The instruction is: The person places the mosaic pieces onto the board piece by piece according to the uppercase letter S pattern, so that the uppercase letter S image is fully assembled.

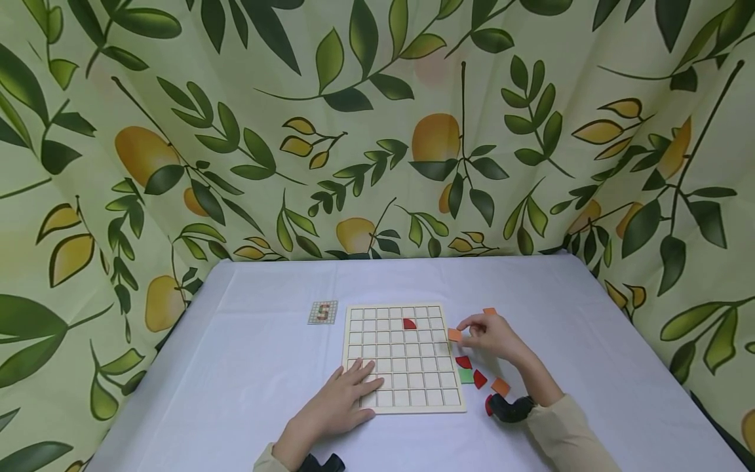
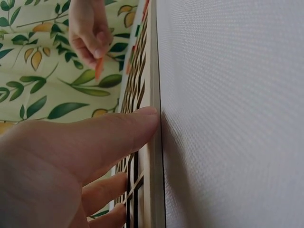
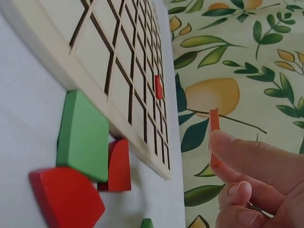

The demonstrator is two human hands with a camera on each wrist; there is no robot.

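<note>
- Near the right edge of the grid board (image 1: 413,358), an orange tile (image 1: 454,335) is pinched between the thumb and finger of the right hand (image 1: 494,335); the grip is closed on it, and the tile is seen raised off the desk (image 1: 248,354) in the right wrist view.
- On the near left corner of the grid board, the left hand (image 1: 340,398) is rested with fingers spread; its thumb is laid at the near edge.
- Within the grid board, a red quarter-circle piece (image 1: 409,324) is set in the second row from the far edge.
- Just right of the grid board, a green tile (image 1: 466,377) is found near two red pieces (image 1: 480,379).
- Farther right of the grid board, a loose orange square (image 1: 501,386) is noted.
- Left of the grid board's far corner, a small pattern card (image 1: 322,313) is laid.
- Beyond the grid board, a leaf-and-fruit curtain (image 1: 377,190) is hung.
</note>
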